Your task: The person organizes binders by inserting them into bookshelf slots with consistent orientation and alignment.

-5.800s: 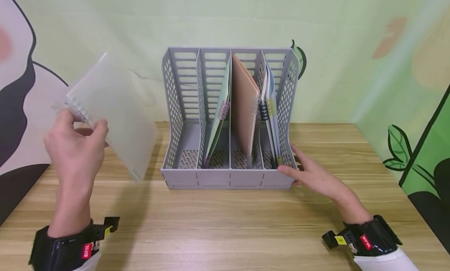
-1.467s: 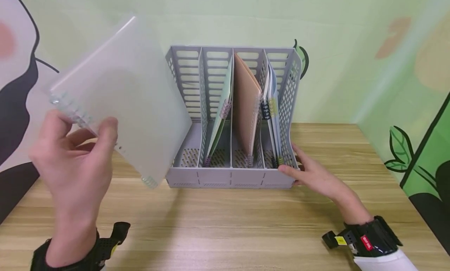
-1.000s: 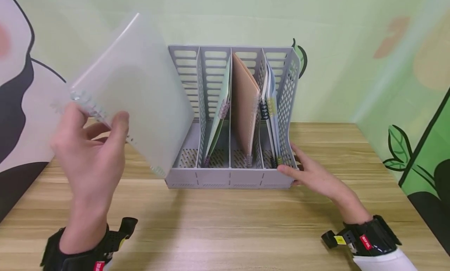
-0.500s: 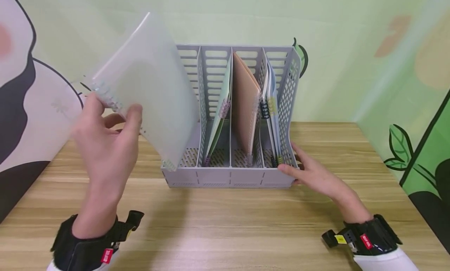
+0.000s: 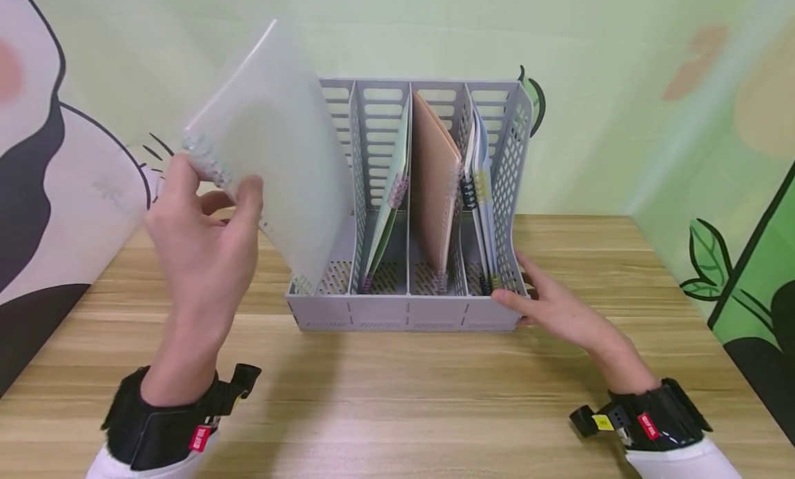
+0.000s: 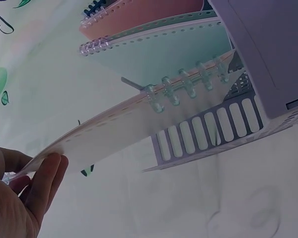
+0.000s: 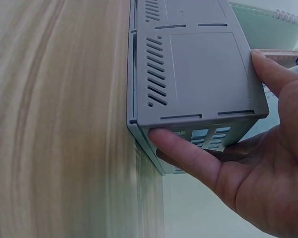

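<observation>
My left hand (image 5: 208, 237) pinches a translucent white spiral notebook (image 5: 273, 148) by its ring-bound edge, thumb on one cover and fingers on the other. The notebook tilts, its lower front corner just inside the leftmost compartment of a grey four-slot file organizer (image 5: 379, 313). In the left wrist view, the notebook's clear lower rings (image 6: 187, 83) are close to the organizer's front wall (image 6: 268, 54). My right hand (image 5: 553, 306) grips the organizer's front right corner, thumb over the front rim and fingers along the perforated side (image 7: 201, 136).
A green notebook (image 5: 390, 196) leans in the second compartment and a brown notebook (image 5: 435, 182) in the third. The rightmost slot holds a black-ringed notebook (image 5: 468, 196) and a blue one with yellow rings (image 5: 481, 182). A patterned backdrop (image 5: 404, 37) hangs behind the wooden table (image 5: 435, 396).
My left hand has carried the translucent notebook right, from beside the organizer to its leftmost compartment, and the lower corner has dropped behind the front rim. My right hand has kept its grip.
</observation>
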### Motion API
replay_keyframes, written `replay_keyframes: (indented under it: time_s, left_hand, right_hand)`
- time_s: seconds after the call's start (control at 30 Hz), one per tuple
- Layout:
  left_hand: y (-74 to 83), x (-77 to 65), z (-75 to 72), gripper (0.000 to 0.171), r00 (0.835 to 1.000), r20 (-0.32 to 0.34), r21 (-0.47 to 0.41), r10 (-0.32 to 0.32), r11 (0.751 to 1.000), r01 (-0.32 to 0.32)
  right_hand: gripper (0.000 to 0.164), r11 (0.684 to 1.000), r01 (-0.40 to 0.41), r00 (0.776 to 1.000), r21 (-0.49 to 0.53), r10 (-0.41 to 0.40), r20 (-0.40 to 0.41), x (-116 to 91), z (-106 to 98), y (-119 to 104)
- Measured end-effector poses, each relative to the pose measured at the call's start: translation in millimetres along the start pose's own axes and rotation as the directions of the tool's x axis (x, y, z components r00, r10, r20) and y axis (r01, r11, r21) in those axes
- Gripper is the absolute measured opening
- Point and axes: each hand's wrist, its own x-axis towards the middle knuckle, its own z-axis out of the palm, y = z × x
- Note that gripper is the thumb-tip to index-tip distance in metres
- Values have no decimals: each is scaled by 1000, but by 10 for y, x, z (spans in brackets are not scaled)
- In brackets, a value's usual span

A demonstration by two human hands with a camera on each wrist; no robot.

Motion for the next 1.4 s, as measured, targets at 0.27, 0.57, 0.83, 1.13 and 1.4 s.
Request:
replay_keyframes:
  time_s: [0.27,0.57,0.83,1.13,1.4]
  left_hand:
    - [-114,42,93,20,999,47,22,21,1000,-22]
    - [-197,68,166,18,994,90,67,64,995,-70]
    - [-228,95,207,19,985,169,108,41,992,-60]
    - [-283,102,261,21,964,265,164,-13,986,-31]
    - [-338,103,312,29,948,317,172,-7,984,-50]
  right_hand:
    - [90,1000,-3,1000,-6,3,-2,-8,-5,-11]
    - [89,1000,-7,1000,-4,7,-3,-11,3,-25]
    - [89,1000,4,1000,3,-4,-1,-12,4,-23]
    - [90,1000,-2,1000,5,2,-3,-3,-3,-2]
    - [89,1000,0,1000,8,0,-2,6,2,-1]
